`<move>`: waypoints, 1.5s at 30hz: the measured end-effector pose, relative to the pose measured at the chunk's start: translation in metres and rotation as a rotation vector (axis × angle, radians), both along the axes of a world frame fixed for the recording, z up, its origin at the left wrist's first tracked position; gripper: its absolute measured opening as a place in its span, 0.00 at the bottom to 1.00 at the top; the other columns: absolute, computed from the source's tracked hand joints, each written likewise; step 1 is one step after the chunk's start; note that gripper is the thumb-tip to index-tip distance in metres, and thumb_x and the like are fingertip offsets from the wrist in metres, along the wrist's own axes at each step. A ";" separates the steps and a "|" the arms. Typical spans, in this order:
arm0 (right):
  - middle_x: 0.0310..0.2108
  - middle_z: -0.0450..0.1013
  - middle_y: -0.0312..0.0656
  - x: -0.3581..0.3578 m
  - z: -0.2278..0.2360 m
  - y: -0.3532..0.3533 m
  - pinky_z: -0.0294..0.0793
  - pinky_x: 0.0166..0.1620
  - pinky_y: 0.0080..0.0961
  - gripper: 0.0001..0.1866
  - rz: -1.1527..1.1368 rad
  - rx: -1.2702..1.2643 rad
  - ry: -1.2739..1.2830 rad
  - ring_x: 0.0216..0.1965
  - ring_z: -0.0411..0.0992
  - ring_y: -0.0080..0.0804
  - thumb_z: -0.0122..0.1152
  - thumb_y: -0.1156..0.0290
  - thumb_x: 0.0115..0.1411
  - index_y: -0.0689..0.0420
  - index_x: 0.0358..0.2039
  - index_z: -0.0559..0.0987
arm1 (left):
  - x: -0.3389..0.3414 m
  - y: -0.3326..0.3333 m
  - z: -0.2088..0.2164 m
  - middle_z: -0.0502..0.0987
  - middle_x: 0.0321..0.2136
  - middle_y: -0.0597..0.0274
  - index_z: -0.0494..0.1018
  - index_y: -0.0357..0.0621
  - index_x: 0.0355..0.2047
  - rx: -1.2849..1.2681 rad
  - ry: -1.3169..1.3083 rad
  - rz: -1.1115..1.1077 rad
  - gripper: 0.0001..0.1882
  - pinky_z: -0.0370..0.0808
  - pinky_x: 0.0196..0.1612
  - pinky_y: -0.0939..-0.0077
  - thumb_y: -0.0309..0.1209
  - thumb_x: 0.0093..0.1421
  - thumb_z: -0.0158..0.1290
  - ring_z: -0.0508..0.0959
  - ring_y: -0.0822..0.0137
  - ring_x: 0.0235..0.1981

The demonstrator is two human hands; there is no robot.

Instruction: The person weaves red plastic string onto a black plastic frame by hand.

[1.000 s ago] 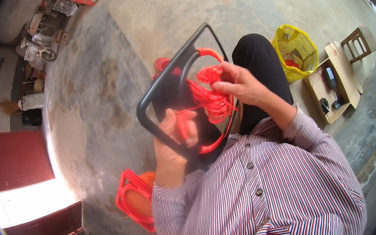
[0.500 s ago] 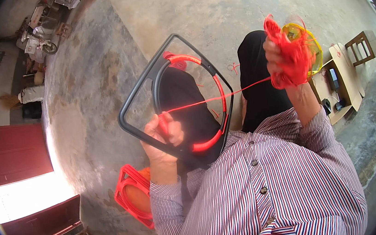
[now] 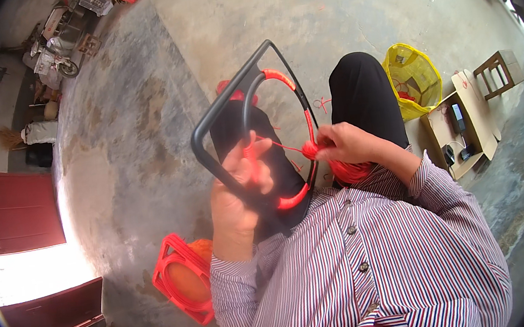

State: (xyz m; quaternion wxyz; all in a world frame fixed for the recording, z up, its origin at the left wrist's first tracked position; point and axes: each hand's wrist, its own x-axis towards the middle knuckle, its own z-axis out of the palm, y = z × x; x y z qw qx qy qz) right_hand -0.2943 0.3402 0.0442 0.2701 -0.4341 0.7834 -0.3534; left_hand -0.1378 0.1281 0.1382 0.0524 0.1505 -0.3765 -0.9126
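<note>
A black squarish frame (image 3: 201, 138) with a round inner ring stands tilted over my lap. Red cord covers parts of the ring, as at the wrapped stretch (image 3: 279, 77) on top. My left hand (image 3: 238, 179) grips the ring's left side, where red also shows between the fingers. Beside the ring's right side, my right hand (image 3: 344, 144) is closed on a bundle of red string (image 3: 348, 170), part of which hangs below the palm. A thin strand runs from this bundle across the ring to my left fingers. The right fingertips are partly hidden.
Right of my knees stand a yellow basket (image 3: 435, 69) with red string inside, an open cardboard box (image 3: 429, 131) holding dark devices, and a wooden stool (image 3: 511, 73). A red plastic frame (image 3: 169, 284) lies at my left. Red scraps (image 3: 322, 103) lie on the floor.
My right hand has come down and left with the string bundle, from beside the basket to the ring. The strand is shorter. The black frame has turned and shifted slightly right.
</note>
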 end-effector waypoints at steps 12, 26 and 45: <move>0.41 0.71 0.41 0.002 0.073 -0.053 0.69 0.47 0.26 0.18 0.165 -0.937 -1.021 0.43 0.70 0.30 0.70 0.69 0.48 0.65 0.38 0.79 | -0.017 0.047 0.012 0.75 0.28 0.41 0.69 0.35 0.48 0.270 -0.054 -0.222 0.32 0.66 0.16 0.70 0.54 0.64 0.34 0.73 0.58 0.18; 0.42 0.75 0.40 0.033 0.091 -0.033 0.74 0.49 0.27 0.26 -0.185 -0.851 -0.927 0.44 0.74 0.26 0.65 0.81 0.51 0.61 0.51 0.69 | -0.013 0.037 -0.011 0.77 0.35 0.52 0.72 0.37 0.42 0.073 -0.064 0.082 0.14 0.66 0.21 0.75 0.34 0.58 0.52 0.75 0.61 0.26; 0.22 0.74 0.41 -0.017 0.022 0.037 0.73 0.28 0.30 0.16 -0.405 -0.025 0.124 0.26 0.76 0.28 0.67 0.65 0.52 0.56 0.38 0.73 | 0.024 -0.041 -0.019 0.68 0.19 0.56 0.73 0.34 0.35 0.120 -0.107 0.227 0.22 0.58 0.17 0.77 0.42 0.65 0.40 0.64 0.68 0.16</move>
